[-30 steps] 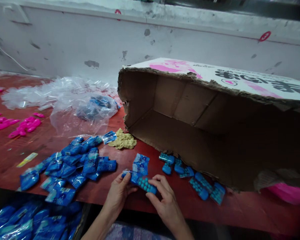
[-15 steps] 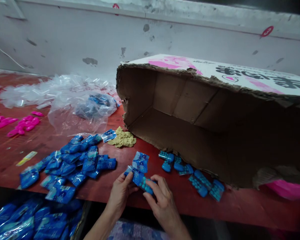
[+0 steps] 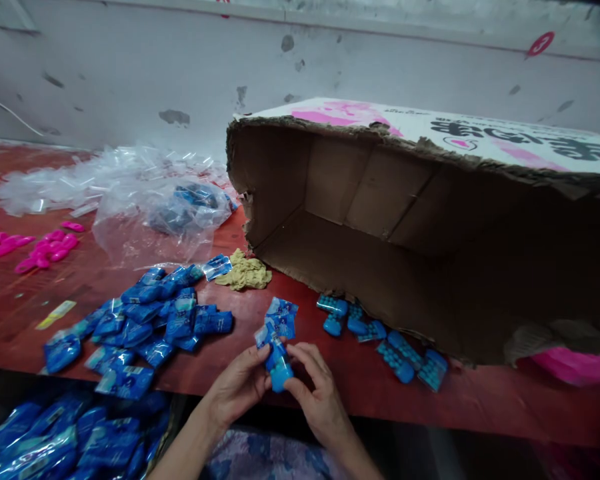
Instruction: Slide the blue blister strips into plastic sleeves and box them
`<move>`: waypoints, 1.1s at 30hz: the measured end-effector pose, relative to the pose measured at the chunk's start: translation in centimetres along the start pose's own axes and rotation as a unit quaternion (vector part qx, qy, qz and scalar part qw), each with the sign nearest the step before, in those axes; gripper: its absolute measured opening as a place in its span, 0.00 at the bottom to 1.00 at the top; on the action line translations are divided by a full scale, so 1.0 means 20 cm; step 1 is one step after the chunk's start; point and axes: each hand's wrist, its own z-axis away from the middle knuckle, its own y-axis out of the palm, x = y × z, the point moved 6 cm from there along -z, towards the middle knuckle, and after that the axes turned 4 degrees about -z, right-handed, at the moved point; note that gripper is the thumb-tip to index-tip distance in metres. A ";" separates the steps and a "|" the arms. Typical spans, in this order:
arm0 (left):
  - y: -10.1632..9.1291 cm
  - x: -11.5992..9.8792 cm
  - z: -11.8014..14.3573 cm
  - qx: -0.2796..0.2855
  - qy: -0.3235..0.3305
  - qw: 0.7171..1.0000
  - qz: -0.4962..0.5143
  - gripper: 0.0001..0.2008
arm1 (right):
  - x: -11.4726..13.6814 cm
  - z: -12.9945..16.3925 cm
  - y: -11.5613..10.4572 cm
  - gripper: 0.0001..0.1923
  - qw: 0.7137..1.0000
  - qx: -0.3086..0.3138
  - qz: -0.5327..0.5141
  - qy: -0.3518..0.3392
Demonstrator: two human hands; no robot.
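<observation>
Both my hands hold one small blue item partly inside a clear blue-printed packet (image 3: 278,363) above the table's front edge. My left hand (image 3: 237,387) pinches the packet's left side. My right hand (image 3: 317,393) grips the blue item's lower end from the right. Just behind them another blue packet (image 3: 281,315) lies on the red table (image 3: 330,387). A heap of filled blue packets (image 3: 145,320) lies to the left. Several loose blue items (image 3: 385,343) lie to the right by the box.
A large torn cardboard box (image 3: 430,220) lies on its side at the right, open toward me. Clear plastic bags (image 3: 130,200), pink pieces (image 3: 35,247) and a crumpled yellowish glove (image 3: 245,272) lie behind. A bin of blue packets (image 3: 60,440) sits below the table's left edge.
The blue item has turned from lying sideways to nearly upright between my hands, and it sits deeper in the packet. My hands have drawn closer together.
</observation>
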 end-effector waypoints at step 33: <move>0.10 0.14 0.02 0.109 -0.023 0.993 0.028 0.14 | -0.15 0.03 0.01 0.30 0.948 0.052 -0.297 0.103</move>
